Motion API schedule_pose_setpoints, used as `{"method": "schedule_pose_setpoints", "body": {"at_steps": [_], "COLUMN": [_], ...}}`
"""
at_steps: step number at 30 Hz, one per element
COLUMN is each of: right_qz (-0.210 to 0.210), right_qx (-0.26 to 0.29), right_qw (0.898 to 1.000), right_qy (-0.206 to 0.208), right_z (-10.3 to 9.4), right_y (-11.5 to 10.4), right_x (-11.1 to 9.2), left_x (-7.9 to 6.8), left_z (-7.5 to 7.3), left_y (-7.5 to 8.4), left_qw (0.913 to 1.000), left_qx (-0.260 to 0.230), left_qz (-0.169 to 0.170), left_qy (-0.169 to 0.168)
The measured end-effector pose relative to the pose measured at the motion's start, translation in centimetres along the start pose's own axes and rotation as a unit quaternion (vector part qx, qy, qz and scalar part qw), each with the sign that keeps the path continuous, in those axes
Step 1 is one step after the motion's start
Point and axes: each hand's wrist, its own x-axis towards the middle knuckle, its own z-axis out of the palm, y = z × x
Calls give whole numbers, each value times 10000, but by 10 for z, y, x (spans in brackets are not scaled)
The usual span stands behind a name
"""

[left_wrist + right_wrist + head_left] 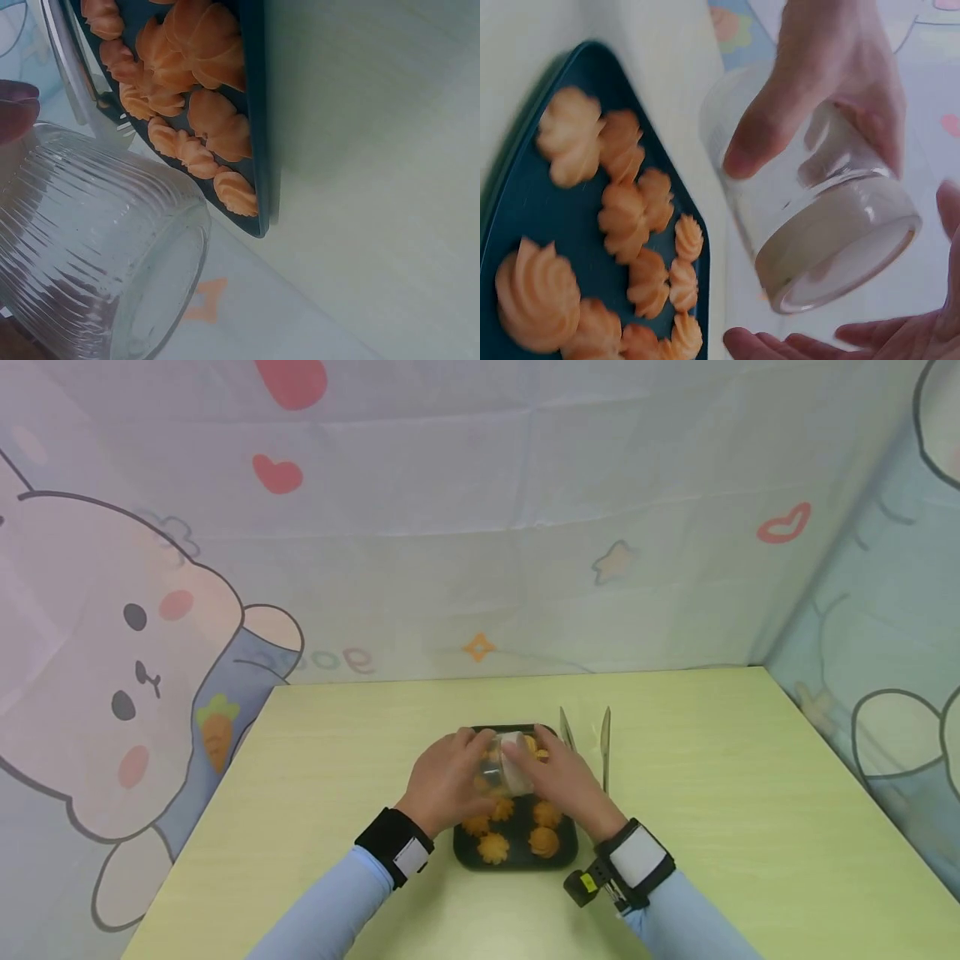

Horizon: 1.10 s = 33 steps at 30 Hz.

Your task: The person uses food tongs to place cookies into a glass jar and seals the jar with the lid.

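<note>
A ribbed clear glass jar [97, 232] with a pale lid [840, 244] is tilted on its side above a dark tray [517, 858]. My left hand [450, 777] grips the jar's body, its thumb and fingers around the glass. Beside the lid, my right hand [566, 777] has its fingers spread, with the lid between thumb and fingers. In the right wrist view those fingers [802, 346] look relaxed and apart from the lid. Several swirled golden cookies [493, 847] lie on the tray beneath. Both hands and the jar hide part of the tray in the head view.
Right of the tray, a knife [606, 743] and another slim metal utensil [566, 727] lie on the pale yellow table [735, 827]. A printed cloth backdrop [450, 527] rises behind the table. A small camera [581, 887] hangs from the right wrist strap.
</note>
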Motion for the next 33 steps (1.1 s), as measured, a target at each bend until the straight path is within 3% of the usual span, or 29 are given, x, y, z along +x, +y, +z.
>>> {"method": "schedule_pose_setpoints", "body": {"at_steps": [5,17,21,27,33], "right_qz": [317,-110,-541,-1789,-1819], "right_qx": [216,310,228,172,235], "right_qw": [9992,9993,9981,9831,9817], "right_qy": [-58,-152,-164,-334,-520], "right_z": [1,-2,-4,-9,-11], "right_y": [-4,-2,3,11,16], "right_x": [2,0,-2,-2,-2], "left_x": [0,0,0,-1,-2], "left_z": [0,-2,-4,-4,-3], "left_y": [0,0,0,0,-2], "left_qw": [9997,9997,9999,9935,9939], "left_qx": [150,186,-42,-895,-878], "left_qz": [107,158,17,-440,-403], "left_qy": [145,71,-120,-552,-532]}}
